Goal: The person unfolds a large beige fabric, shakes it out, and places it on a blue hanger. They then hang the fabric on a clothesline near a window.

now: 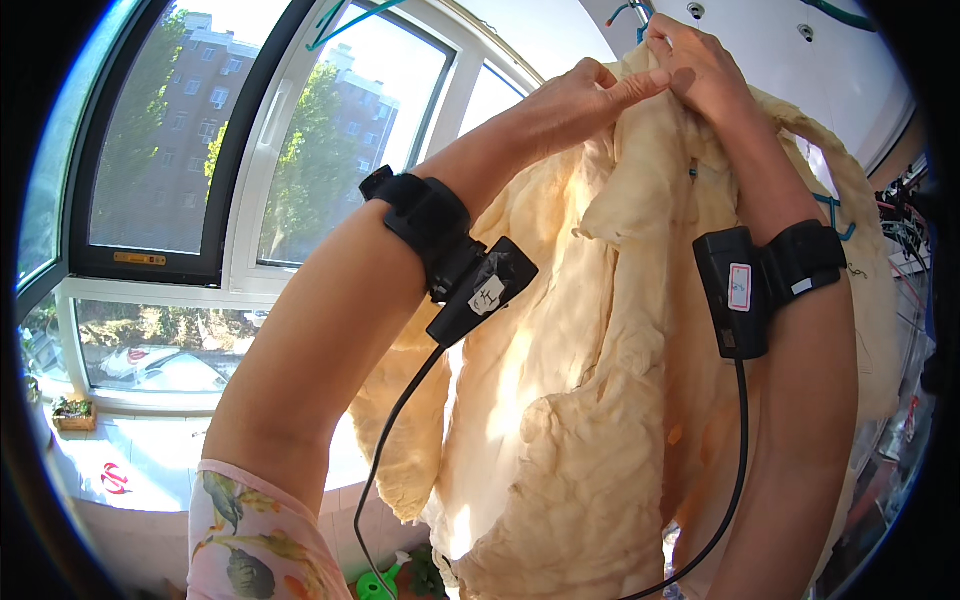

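A cream-coloured padded garment (570, 360), thick and crumpled like cotton wadding, hangs before me from a blue hanger (642, 30) at the top. High up at its gathered neck, my right hand (701, 67) grips the material just beside the hanger's hook. My left hand (581, 97) holds the same top edge from the left, its thumb laid across the cloth towards my right hand. Part of the fingers of both hands is hidden by the material. Folds run down the front, and sunlight falls on the left side.
Windows (330, 150) fill the left side, above a white tiled sill (150, 457) with a planter box (73, 414). A green watering can (379, 583) stands below. Another blue hanger (836, 214) and cream padded cloth (874, 322) hang at right. Black cables trail from both forearm devices (731, 292).
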{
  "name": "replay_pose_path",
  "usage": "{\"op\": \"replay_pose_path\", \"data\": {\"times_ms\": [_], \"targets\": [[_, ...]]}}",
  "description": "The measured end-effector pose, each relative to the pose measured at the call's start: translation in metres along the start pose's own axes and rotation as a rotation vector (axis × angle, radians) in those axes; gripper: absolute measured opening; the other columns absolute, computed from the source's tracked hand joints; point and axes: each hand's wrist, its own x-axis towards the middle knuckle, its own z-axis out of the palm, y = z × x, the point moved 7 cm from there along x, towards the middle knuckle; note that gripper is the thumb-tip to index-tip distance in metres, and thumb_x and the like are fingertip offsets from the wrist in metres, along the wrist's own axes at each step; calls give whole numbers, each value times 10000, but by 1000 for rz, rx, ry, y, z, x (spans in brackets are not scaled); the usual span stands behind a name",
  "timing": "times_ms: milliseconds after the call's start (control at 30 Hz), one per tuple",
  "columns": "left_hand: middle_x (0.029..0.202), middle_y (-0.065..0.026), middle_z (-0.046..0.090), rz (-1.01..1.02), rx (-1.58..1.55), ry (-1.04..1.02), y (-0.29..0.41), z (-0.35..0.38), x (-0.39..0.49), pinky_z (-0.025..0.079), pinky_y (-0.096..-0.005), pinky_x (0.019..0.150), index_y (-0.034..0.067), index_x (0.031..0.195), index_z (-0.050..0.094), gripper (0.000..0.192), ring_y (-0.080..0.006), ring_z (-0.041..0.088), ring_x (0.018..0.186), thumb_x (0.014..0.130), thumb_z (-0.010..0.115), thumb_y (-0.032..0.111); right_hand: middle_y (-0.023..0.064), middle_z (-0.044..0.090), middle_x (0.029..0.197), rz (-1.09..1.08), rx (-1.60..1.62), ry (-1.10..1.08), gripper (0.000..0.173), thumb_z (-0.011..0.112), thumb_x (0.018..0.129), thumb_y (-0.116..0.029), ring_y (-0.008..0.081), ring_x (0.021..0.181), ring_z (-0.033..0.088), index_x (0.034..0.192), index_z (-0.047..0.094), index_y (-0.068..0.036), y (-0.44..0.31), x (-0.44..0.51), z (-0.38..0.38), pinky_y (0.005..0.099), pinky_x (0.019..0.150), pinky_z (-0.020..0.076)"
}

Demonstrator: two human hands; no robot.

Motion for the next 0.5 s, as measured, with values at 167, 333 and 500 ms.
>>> {"op": "replay_pose_path", "data": {"times_ms": [167, 333, 500], "targets": [[774, -97, 645, -59, 149, -155, 11, 24, 1, 480, -321, 631, -30, 803, 675, 584, -214, 623, 688, 705, 675, 545, 102, 651, 946, 29, 53, 9, 158, 436, 905, -215, 316, 877, 605, 975, 555, -138, 15, 4, 10, 431, 763, 479], [781, -138, 640, -181, -48, -62, -15, 13, 10, 475, -333, 670, -58, 852, 637, 395, -234, 602, 692, 815, 511, 315, 128, 624, 1102, -30, 56, -185, 358, 588, 813, -322, 312, 976, 607, 1147, 579, -195, 22, 22, 30, 418, 840, 489], [799, -209, 623, -44, 65, 42, -39, 2, 8, 481, -379, 698, -50, 906, 612, 383, -280, 605, 719, 878, 364, 240, 101, 622, 1099, 95, 467, -650, 484, 664, 832, -238, 177, 954, 578, 1208, 531, 36, -6, -47, -31, 307, 852, 461]]}}
